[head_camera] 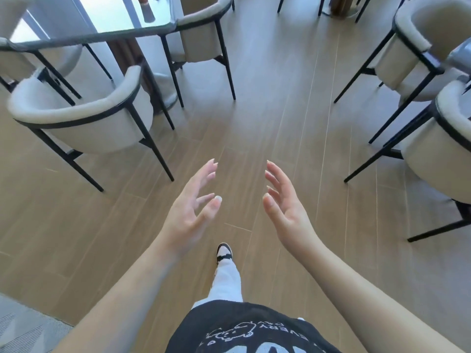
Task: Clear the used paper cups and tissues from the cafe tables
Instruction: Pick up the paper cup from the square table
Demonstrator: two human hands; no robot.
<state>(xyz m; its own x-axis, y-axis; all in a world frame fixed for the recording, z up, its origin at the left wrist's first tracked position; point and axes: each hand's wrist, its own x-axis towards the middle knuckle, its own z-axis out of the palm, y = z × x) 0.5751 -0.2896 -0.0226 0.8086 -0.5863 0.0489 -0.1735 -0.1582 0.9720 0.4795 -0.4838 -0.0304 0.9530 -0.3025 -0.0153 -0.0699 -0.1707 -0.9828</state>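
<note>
My left hand (193, 210) and my right hand (283, 207) are held out in front of me over the wooden floor, palms facing each other, fingers spread and loosely bent, holding nothing. A glass-topped cafe table (107, 34) stands at the upper left. On its far edge sits a brownish cup-like object (147, 8), partly cut off by the frame's top edge. No tissues show in this view.
Cream armchairs with black legs ring the table: one at near left (76, 115), one behind it (201, 34). Two more chairs stand at right (413, 54) (443, 154) beside another table's edge (461, 54). A wooden floor aisle (267, 110) runs between them. My foot (224, 252) steps forward.
</note>
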